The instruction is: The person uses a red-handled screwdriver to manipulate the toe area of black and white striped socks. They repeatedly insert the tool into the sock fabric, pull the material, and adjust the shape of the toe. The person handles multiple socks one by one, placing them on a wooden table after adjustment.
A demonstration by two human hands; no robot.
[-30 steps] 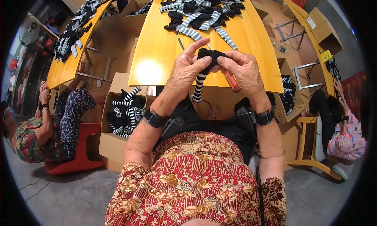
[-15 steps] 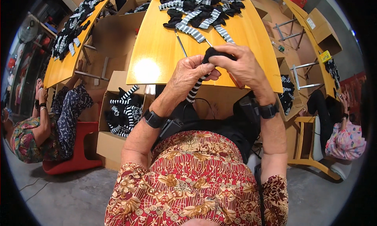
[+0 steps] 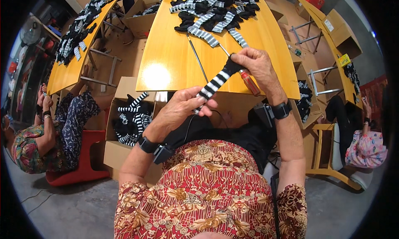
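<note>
Striped sock, bunched between both hands a second ago, now drawn out straight above the yellow table: left hand pinches the cuff end, right hand grips the dark toe (a red-handled tool lies beneath), so the stretching step looks under way.

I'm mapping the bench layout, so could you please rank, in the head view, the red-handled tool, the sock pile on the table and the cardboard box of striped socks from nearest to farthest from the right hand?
From the right hand:
1. Red-handled tool, just below the hand at the table's near edge.
2. Sock pile, beyond it at the table's far end.
3. Cardboard box of striped socks, low on the person's left, beside the table.
</note>
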